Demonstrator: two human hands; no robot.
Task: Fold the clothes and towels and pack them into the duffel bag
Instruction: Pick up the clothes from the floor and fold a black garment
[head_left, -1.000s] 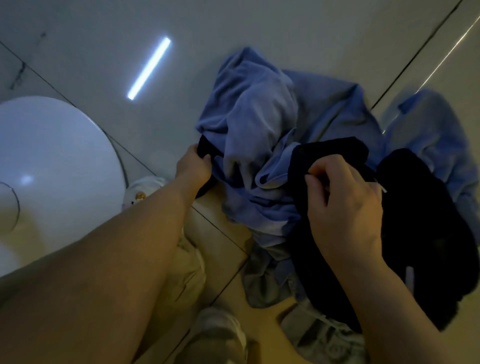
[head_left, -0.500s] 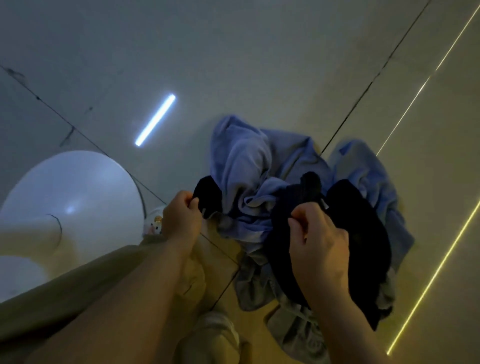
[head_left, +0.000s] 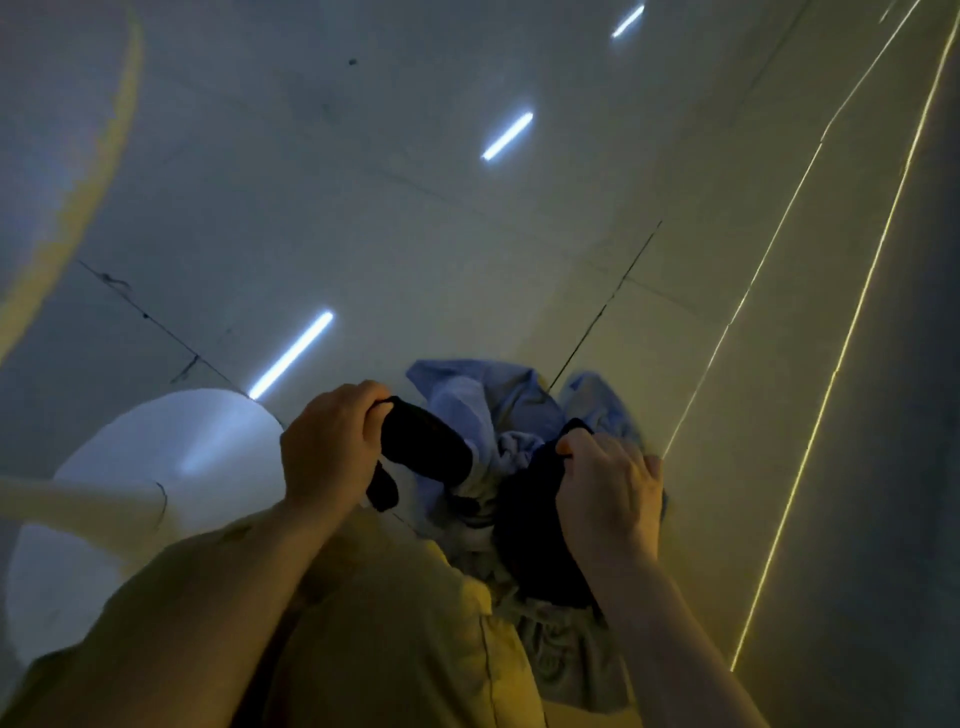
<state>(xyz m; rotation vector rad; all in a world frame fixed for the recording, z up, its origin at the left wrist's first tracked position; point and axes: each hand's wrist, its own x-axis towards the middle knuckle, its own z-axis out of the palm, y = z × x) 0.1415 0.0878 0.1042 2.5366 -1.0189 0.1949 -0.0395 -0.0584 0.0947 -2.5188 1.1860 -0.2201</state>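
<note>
Both hands hold one black garment (head_left: 524, 519) lifted out of the pile (head_left: 498, 410) of blue and grey clothes on the floor (head_left: 415, 208). The left hand (head_left: 330, 447) has its fingers (head_left: 363, 400) curled over one dark end, which sticks out to the right of its knuckles. The right hand (head_left: 605, 493) pinches another edge under curled fingertips (head_left: 566, 449), with the bulk of the cloth hanging below and left of its palm. Blue fabric sits between the two grips and behind them, and seems caught over the black piece.

To do this step well, I judge the hands should draw apart and upward so the garment slips free of the blue cloth, then shift the pinches to matching corners before folding. No duffel bag shows. A white stool base (head_left: 130, 467) lies left of the left hand.
</note>
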